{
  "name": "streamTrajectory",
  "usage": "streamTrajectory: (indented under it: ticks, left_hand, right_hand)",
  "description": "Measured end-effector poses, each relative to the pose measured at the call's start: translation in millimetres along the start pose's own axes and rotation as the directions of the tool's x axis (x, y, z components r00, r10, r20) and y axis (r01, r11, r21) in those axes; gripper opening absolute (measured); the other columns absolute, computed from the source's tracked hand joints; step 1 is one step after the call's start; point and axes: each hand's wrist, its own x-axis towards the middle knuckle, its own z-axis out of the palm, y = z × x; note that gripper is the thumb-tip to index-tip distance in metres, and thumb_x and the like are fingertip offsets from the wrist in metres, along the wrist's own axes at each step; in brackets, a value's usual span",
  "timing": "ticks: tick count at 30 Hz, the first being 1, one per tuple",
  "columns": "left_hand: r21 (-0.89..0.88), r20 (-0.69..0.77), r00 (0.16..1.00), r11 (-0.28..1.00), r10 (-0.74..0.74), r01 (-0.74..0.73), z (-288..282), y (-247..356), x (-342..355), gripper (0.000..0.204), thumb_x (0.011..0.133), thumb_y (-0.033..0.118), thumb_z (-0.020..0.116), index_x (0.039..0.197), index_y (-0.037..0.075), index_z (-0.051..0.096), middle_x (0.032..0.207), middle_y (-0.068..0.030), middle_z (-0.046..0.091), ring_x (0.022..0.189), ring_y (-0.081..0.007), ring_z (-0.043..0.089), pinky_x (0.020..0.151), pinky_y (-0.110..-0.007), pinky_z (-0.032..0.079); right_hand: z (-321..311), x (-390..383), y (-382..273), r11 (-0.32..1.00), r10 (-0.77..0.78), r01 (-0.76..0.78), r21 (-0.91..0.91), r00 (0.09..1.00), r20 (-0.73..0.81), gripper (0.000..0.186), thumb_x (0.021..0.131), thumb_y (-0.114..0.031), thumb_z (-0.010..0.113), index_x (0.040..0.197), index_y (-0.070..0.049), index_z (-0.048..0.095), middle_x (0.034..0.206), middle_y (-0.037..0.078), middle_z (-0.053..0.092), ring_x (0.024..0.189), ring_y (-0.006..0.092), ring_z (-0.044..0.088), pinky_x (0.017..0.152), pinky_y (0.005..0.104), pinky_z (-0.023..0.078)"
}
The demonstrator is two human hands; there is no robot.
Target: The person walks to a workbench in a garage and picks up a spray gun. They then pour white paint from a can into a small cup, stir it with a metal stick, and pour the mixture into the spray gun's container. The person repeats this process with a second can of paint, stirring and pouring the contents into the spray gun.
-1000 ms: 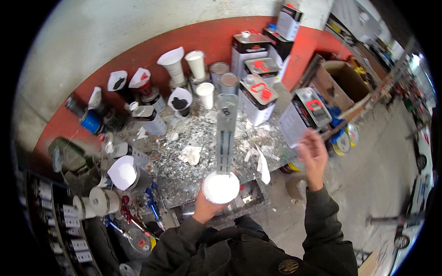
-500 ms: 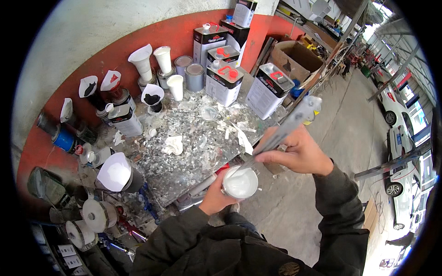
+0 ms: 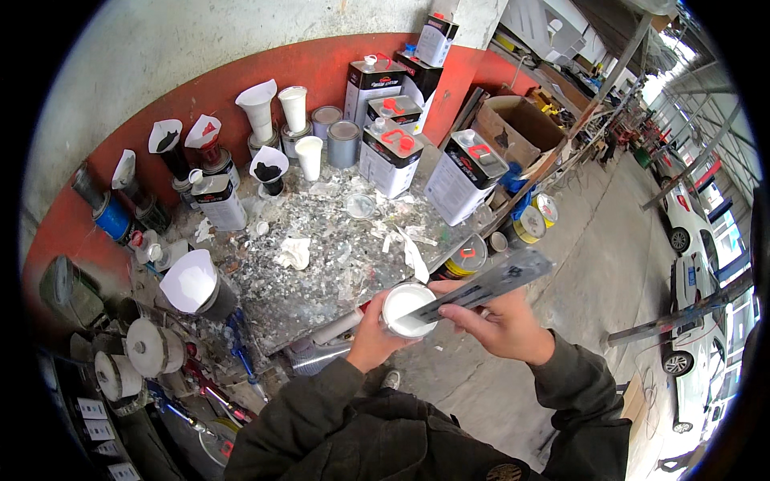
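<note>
My left hand is wrapped round a small cup of white paint, held just off the front edge of the bench. In my right hand is a flat metal stirring stick, pinched between thumb and fingers. Its lower end dips into the cup, and its upper end slants up to the right, smeared grey and white. The stick's tip is hidden in the white paint. Beyond my hands, a crumpled white paper and a round clear lid lie on the bench.
The paint-crusted bench holds rectangular solvent tins, paint cans and a white cup. A dark container with a white paper funnel stands left, near spray guns. Yellow-lidded cans and parked cars are at right.
The stirring stick has tilted from steep to flatter, its upper end dropping, and my right hand has moved down and slightly left. The cup remains in my left hand.
</note>
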Motion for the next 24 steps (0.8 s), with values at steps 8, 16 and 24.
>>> streamTrajectory:
  ticks: [8, 16, 24]
  left_hand:
    - [-0.043, -0.074, 0.997, 0.999, -0.034, 0.031, 41.8, -17.3, 10.1, 0.091, 0.064, 0.004, 0.092, 0.141, 0.005, 0.042, 0.135, -0.0074, 0.054, 0.126, -0.0188, 0.053, 0.108, -0.036, 0.044]
    - [-0.106, -0.18, 0.983, 0.994, -0.023, 0.004, 67.8, -27.2, 23.5, 0.089, 0.065, 0.004, 0.091, 0.14, 0.005, 0.043, 0.135, -0.0073, 0.053, 0.127, -0.0192, 0.052, 0.107, -0.036, 0.043]
    - [0.033, -0.192, 0.981, 0.999, 0.008, -0.002, 48.0, -37.1, 27.4, 0.088, 0.065, 0.004, 0.091, 0.139, 0.003, 0.043, 0.135, -0.0084, 0.054, 0.126, -0.02, 0.052, 0.108, -0.036, 0.042]
  right_hand:
    - [-61.3, 18.7, 22.0, 0.989, -0.145, 0.141, -0.053, 0.988, -0.061, 0.018, 0.085, -0.015, 0.077, 0.098, -0.003, 0.074, 0.061, 0.01, 0.061, 0.047, 0.0218, 0.054, 0.048, 0.0318, 0.04]
    - [-45.6, -8.1, 81.2, 0.974, -0.029, 0.023, -0.227, 0.999, -0.021, 0.018, 0.088, -0.017, 0.074, 0.09, 0.001, 0.073, 0.057, 0.015, 0.055, 0.045, 0.0289, 0.051, 0.046, 0.0353, 0.038]
    - [-22.9, -6.3, 32.0, 0.996, 0.088, -0.068, 0.066, 0.928, -0.362, 0.02, 0.094, -0.003, 0.063, 0.112, 0.005, 0.066, 0.078, 0.006, 0.068, 0.059, 0.0067, 0.059, 0.051, 0.0226, 0.045]
